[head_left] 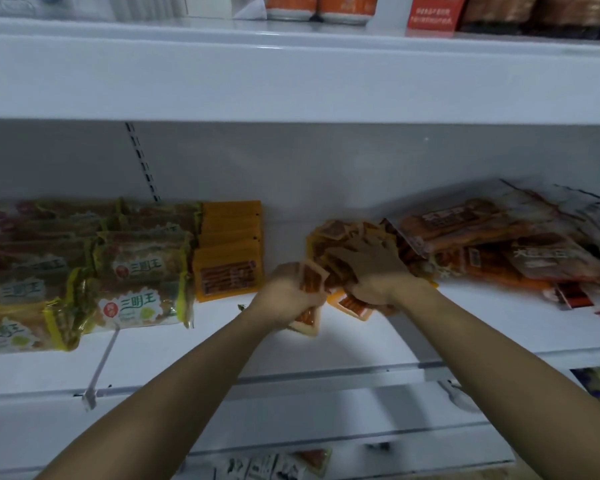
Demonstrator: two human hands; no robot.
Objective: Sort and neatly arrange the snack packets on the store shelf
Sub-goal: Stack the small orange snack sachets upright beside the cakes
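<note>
My left hand (288,292) grips a small stack of little orange snack packets (310,284) just above the white shelf (361,341). My right hand (368,271) lies spread, fingers fairly straight, on a loose heap of the same small packets (336,233) in the middle of the shelf. To the left stands a tidy stack of orange packets (229,258). The view is blurred, so the finer finger positions are unclear.
Yellow-green wrapped packets (132,278) fill the shelf's left side in rows. Larger orange and clear packets (499,244) lie jumbled at the right. A clear plastic divider (101,365) runs along the shelf front. Another shelf (291,81) hangs above, with more goods below.
</note>
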